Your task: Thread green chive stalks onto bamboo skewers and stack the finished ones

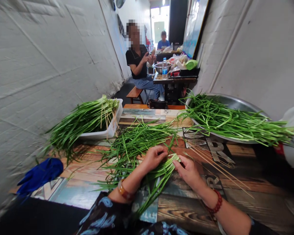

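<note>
A small bunch of green stalks (161,171) lies at the middle of the table, its pale ends pointing up and right. My left hand (155,159) is closed at the bunch's upper left side, fingers curled; what they pinch is too small to tell. On the right, my right hand (187,169) closes its thumb and fingers on the pale ends of the bunch. Beyond my hands, a loose pile of green stalks (142,138) spreads over the table. Several thin wooden skewers (218,163) lie right of my right hand.
A white tray (114,125) holds stalks and skewers at the left; a metal basin (245,106) of stalks stands at the right. A blue glove (42,173) lies at the left edge. Beyond, a seated person (139,65) is beside another table (176,79) with a bottle (164,69).
</note>
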The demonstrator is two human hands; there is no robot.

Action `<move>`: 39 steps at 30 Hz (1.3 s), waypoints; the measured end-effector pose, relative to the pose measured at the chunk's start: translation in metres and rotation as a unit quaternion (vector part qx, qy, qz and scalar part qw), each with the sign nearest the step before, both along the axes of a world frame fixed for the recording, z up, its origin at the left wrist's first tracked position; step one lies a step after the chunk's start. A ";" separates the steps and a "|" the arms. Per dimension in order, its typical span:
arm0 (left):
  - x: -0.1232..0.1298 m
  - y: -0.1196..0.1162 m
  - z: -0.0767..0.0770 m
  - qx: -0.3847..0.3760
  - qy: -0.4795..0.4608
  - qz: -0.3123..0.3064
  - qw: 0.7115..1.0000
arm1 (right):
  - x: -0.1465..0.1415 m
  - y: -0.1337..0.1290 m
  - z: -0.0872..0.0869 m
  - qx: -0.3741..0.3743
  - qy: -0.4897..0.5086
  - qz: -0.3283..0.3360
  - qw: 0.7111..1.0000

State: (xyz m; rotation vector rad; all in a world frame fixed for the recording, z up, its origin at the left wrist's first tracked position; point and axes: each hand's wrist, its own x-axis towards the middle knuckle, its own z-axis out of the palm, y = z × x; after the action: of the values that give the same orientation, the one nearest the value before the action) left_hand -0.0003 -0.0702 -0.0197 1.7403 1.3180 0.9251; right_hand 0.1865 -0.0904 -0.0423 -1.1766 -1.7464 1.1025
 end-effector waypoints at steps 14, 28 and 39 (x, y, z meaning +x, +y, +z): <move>0.002 0.001 0.001 0.025 0.026 0.065 0.997 | 0.000 0.001 -0.005 0.010 -0.005 -0.007 1.000; -0.007 -0.002 -0.007 0.046 0.013 -0.030 0.998 | -0.006 0.005 -0.014 0.000 0.001 -0.009 1.000; -0.012 0.008 -0.007 0.028 -0.024 -0.020 0.999 | -0.003 0.012 -0.015 -0.014 0.005 -0.018 1.000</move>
State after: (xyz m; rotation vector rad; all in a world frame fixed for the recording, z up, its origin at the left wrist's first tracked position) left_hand -0.0119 -0.0624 -0.0271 1.7705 1.2318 0.9839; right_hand 0.1832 -0.0786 -0.0573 -1.2134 -1.7018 1.1137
